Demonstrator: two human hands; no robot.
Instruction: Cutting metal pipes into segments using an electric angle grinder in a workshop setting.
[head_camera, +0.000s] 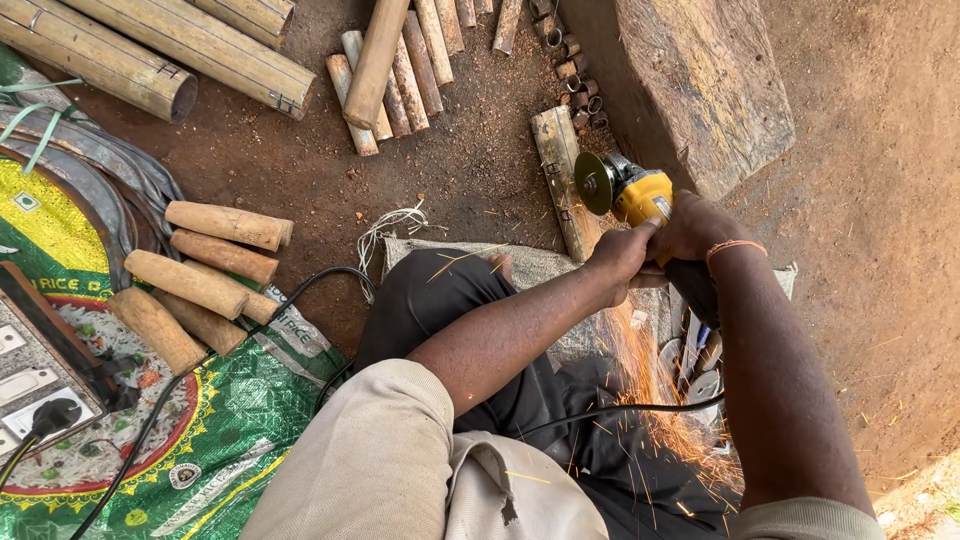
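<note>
item: yellow angle grinder (640, 195), disc turned toward the upright bamboo piece (563, 180), just beside it; contact cannot be told. sparks (650, 390) are thrown back toward the lap.
right hand (700, 228): fingers wrapped tight around the grinder body.
left hand (622, 258): fingers curled closed near the grinder's rear; what is gripped cannot be told.
judged done: short cut bamboo lengths (205, 275) stacked at the left on a printed green sack (215, 430); small rings (575, 70) heaped by a wooden block (700, 90).
judged left: long bamboo poles (150, 50) uncut, well apart; the piece at the disc unfinished.
</note>
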